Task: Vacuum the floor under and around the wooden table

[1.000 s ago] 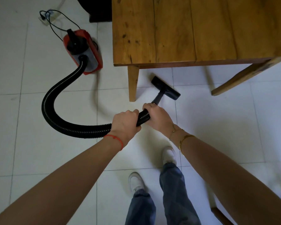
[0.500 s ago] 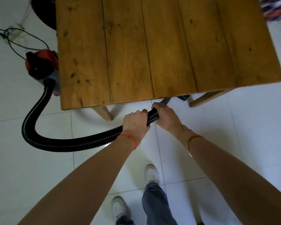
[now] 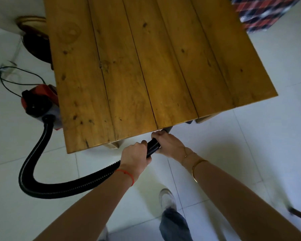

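So the table (image 3: 146, 70) fills most of my view, plank top running away from me, its near edge right above my knuckles. White tile floor (image 3: 250, 153) all around it. The vacuum (image 3: 40, 103) sits off to my left, half tucked behind the table's left edge, cord trailing away behind it. The hose (image 3: 47, 186) loops out of it, down toward me, then sweeps up and right into my hands.

What matters for the next push: the hose end points forward and a bit right, straight under the near edge, so the bit of floor I'm after lies ahead of my fingers, under the tabletop. The nozzle is hidden under there; I can't see it at all, only a dark stub just past my right hand. Front leg (image 3: 114, 145) is just left of my line, so I reckon I need to keep the stroke clear of it.

Right hand (image 3: 167, 143) is the front one, nearest the table, fingers wrapped tight round the hose end. Left hand (image 3: 135, 158) is right behind it, almost touching, also curled fully round the ribbed hose. Nothing loose in either grip.
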Demonstrator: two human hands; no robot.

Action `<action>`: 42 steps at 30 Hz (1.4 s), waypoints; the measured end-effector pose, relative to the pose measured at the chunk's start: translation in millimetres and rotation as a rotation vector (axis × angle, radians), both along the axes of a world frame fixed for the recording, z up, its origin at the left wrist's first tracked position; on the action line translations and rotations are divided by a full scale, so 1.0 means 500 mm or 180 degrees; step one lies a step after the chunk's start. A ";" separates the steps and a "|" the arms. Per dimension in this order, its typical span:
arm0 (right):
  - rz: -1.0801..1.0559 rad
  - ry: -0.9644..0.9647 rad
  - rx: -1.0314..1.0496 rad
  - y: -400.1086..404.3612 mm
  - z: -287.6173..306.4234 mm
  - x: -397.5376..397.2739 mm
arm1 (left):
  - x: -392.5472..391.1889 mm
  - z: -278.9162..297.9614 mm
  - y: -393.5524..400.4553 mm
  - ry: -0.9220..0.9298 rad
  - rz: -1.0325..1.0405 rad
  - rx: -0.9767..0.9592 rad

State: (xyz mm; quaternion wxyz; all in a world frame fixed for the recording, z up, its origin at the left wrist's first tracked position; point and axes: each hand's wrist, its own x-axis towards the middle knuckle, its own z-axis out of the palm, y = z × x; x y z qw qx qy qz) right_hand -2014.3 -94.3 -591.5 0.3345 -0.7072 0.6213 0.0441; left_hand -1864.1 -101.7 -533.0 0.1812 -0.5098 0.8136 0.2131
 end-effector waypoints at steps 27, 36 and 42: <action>-0.1063 -0.0479 -0.0192 0.248 0.093 0.641 | 0.583 0.137 0.122 -0.0726 -0.1377 0.0047; -0.1543 -0.0485 -0.0196 0.238 0.080 0.522 | 0.450 0.123 0.104 -0.0496 -0.1450 -0.0007; -0.1813 -0.0463 -0.0284 0.229 0.048 0.350 | 0.274 0.095 0.090 -0.0278 -0.1372 -0.0061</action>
